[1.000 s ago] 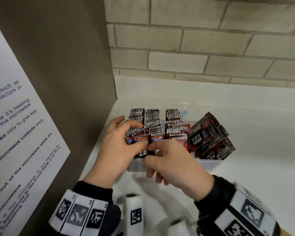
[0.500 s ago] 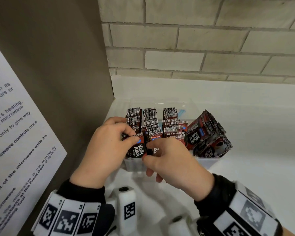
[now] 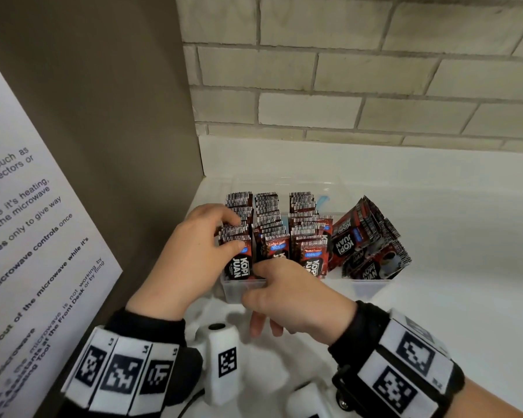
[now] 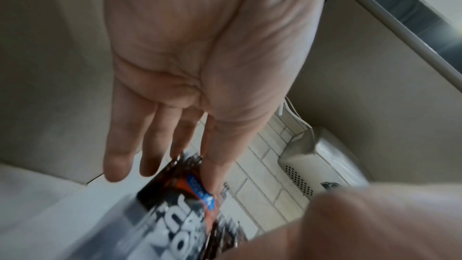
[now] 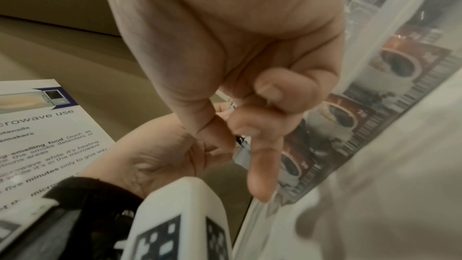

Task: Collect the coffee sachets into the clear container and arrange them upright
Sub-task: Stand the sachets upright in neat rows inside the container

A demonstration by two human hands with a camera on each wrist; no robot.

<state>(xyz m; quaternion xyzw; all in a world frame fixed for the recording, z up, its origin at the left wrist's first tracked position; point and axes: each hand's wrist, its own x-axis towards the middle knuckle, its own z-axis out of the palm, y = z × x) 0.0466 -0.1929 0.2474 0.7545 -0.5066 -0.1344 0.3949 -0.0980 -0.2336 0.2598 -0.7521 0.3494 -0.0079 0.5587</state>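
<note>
The front-left coffee sachet (image 3: 241, 263) is pinched between thumb and fingers of the left hand (image 3: 191, 260). The near wall of the clear container (image 3: 372, 289), set on the counter (image 3: 465, 267), is gripped by the right hand (image 3: 293, 294), thumb inside, fingers curled outside. Sachets are stood upright in rows inside.

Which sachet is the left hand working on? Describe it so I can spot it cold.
Find the clear container on the white counter below the brick wall. In its leftmost row, the front sachet is pinched by the left hand. Its "KOPI JUAN" face shows fully, while those behind show only striped top edges.
</note>
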